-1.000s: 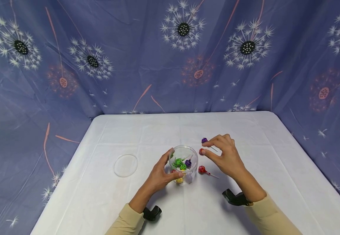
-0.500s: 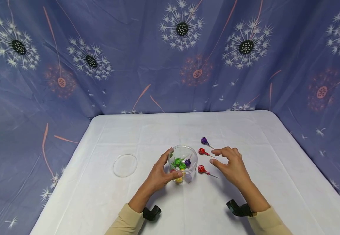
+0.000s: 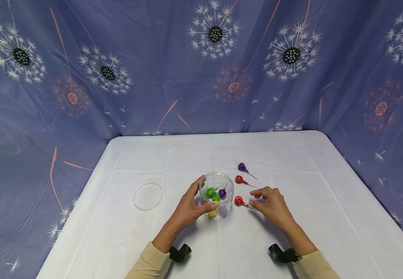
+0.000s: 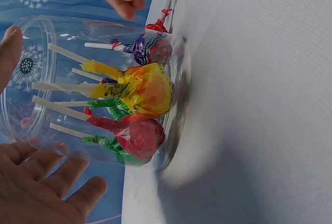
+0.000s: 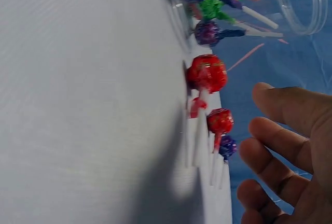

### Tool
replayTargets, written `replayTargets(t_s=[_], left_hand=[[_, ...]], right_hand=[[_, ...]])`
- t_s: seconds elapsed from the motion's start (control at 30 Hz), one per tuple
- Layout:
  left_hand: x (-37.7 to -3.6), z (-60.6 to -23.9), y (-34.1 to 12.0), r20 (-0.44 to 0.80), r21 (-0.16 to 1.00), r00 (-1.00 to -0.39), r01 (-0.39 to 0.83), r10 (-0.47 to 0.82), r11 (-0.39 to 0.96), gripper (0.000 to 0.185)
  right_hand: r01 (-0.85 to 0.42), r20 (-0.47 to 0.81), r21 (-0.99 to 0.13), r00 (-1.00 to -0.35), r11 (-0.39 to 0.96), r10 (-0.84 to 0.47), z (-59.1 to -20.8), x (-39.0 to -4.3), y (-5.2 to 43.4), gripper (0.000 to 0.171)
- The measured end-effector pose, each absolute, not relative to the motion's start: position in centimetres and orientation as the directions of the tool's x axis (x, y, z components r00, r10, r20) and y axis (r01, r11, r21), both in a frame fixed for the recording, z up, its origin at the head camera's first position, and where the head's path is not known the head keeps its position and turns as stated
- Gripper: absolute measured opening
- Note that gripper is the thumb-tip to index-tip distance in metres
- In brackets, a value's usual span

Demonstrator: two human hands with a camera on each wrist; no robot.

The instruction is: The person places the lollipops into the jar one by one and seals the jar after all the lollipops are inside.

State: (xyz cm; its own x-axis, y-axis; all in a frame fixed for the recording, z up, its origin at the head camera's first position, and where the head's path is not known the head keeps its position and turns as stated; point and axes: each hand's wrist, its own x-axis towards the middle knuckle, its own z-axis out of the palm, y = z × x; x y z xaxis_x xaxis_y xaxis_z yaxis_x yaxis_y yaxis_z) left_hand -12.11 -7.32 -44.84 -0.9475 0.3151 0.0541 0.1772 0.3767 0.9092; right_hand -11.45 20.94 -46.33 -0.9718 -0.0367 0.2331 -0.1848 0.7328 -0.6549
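My left hand (image 3: 189, 207) holds a clear plastic jar (image 3: 233, 187) by its side, the thumb near the rim. Inside the upright jar are several wrapped lollipops; the left wrist view shows a yellow lollipop (image 4: 150, 92) and a red lollipop (image 4: 140, 137) with sticks pointing up. My right hand (image 3: 274, 205) hovers beside the stick of the nearest red lollipop (image 3: 238, 200), thumb and fingers apart with nothing between them. Behind that lie another red lollipop (image 3: 239, 179) and a purple lollipop (image 3: 242, 167), sticks pointing right.
A round clear lid (image 3: 148, 197) lies flat to the left of the jar. The white-covered table (image 3: 187, 155) meets a blue dandelion-print curtain (image 3: 163, 77) at its back and sides.
My right hand has drawn back from the rear lollipops and moved toward the near red lollipop. My left hand and the jar have stayed in place.
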Motion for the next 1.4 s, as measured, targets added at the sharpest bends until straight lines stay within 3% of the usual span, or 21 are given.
replayTargets(t_s=[0.43,1.4], left_hand=[[-12.1,-44.8,-7.3,0.057,0.908,-0.946,0.181,0.319,0.377,0.092],[-12.0,-44.9,-7.2,0.071,0.916,-0.947,0.186,0.314,0.354,0.092]], right_hand=[[-0.103,0.11,-0.628,-0.993,0.771,-0.043,-47.9,-11.5,21.1,0.018],[-0.154,0.193,-0.608,-0.98,0.779,-0.043,-49.5,-11.6,20.9,0.012]])
